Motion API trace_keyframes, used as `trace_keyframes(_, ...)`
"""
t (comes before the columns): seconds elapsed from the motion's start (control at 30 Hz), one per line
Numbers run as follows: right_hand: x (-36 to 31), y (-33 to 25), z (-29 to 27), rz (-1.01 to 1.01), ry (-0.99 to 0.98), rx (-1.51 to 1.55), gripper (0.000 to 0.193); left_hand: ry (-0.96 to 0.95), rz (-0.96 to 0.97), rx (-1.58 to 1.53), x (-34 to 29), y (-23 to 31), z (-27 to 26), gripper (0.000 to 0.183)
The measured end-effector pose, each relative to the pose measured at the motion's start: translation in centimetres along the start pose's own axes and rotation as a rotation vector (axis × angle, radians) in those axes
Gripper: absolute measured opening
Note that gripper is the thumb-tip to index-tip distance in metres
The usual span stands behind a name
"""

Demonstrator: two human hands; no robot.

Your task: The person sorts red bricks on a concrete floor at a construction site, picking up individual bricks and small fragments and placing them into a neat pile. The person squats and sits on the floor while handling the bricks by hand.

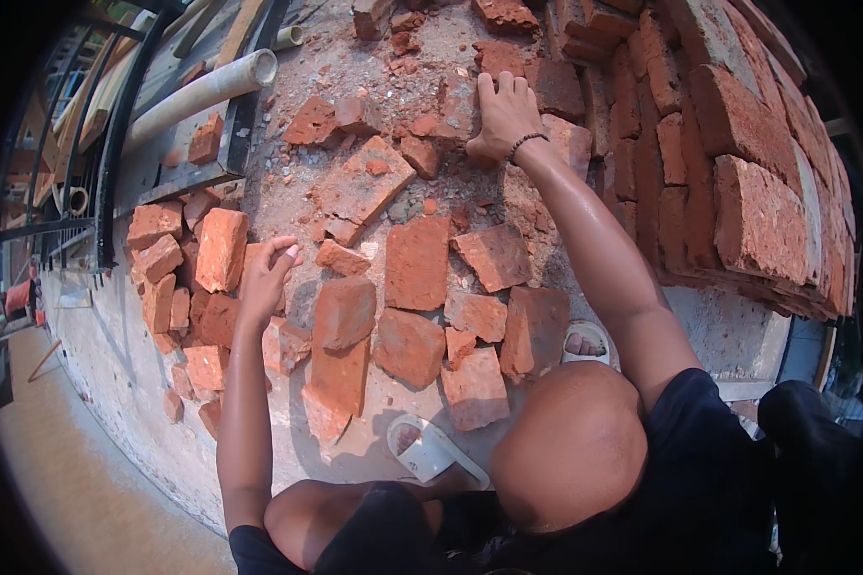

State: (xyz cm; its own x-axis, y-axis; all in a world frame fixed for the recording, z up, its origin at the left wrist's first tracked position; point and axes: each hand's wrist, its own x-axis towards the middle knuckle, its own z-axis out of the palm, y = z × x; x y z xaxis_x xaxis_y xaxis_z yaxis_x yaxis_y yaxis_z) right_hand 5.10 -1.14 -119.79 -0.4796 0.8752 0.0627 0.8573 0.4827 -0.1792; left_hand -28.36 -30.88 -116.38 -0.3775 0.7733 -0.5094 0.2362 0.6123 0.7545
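Far out at the top centre, my right hand [508, 120], a dark bead bracelet at its wrist, lies over a reddish brick piece [458, 103]. Its fingers bend over the brick's far side, and the palm hides much of the hold. My left hand [271, 270] hovers with loosely curled fingers apart and nothing in it. Just left of it, an orange brick [222, 249] rests on a heap of broken bricks [161, 257]. Between my hands lie several loose pieces, among them a squarish brick [417, 264] and a larger slab [366, 187].
Stacked bricks [753, 216] rise on the right. A pale pipe [206, 96] and black metal frame [115, 144] stand at upper left. Rubble [355, 81] covers the ground beyond. My sandalled feet [431, 448] are close to the nearest bricks. A ledge edge curves along the lower left.
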Motion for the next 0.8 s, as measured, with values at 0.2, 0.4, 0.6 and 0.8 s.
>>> trace_keyframes(0.2, -4.6, 2.7, -3.5, -0.12, -0.399, -0.057, 0.099, -0.141, 0.17, -0.032, 1.0, 1.0, 2.0, 0.036)
trace_keyframes(0.4, -7.9, 1.0, 0.8, -0.34, -0.458, 0.095, 0.092, -0.21, 0.102, 0.015, -1.0, -1.0, 1.4, 0.041)
trace_keyframes(0.6, -1.6, 2.1, 2.9, -0.353, -0.318, -0.024, 0.108, -0.101, -0.055, 0.014, -1.8, -1.2, 0.0, 0.043)
trace_keyframes(0.8, 1.0, 0.0, 1.9, -0.071, -0.056, -0.058, 0.088, -0.09, -0.01, -0.046, -1.4, -0.9, 1.0, 0.041)
